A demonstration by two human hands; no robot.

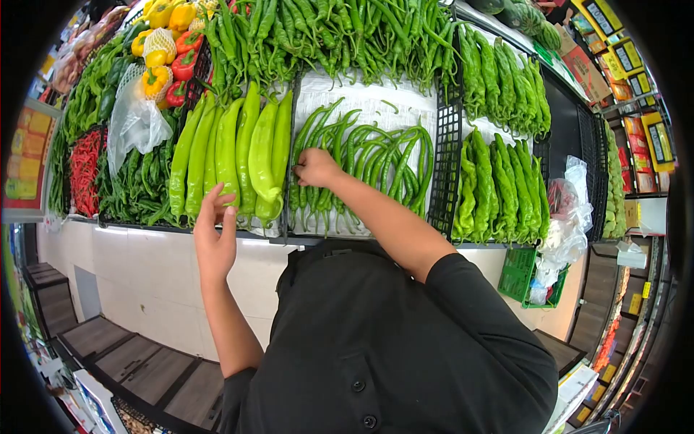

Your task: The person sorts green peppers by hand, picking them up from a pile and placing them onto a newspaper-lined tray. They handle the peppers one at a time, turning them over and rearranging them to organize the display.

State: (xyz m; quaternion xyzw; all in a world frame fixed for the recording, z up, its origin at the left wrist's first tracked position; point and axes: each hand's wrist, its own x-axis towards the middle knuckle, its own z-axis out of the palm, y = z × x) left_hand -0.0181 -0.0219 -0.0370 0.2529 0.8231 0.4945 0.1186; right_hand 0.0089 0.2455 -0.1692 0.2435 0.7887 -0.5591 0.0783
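My right hand (318, 168) reaches across to the left end of a row of long, thin green chili peppers (383, 155). Its fingers are curled and pinched on one of these peppers, though the fingertips partly hide it. The row lies on white paper (325, 90) in a black crate, many of its peppers bent at the top. My left hand (215, 235) hovers at the front edge of the pale green, large peppers (246, 155), fingers apart and holding nothing.
Behind lies a heap of green peppers (332, 36). Wrinkled green peppers (499, 184) fill the crate to the right. Left are red chilies (84, 173), yellow bell peppers (155, 79) and a clear plastic bag (137, 123). A green basket (517, 275) stands below, at right.
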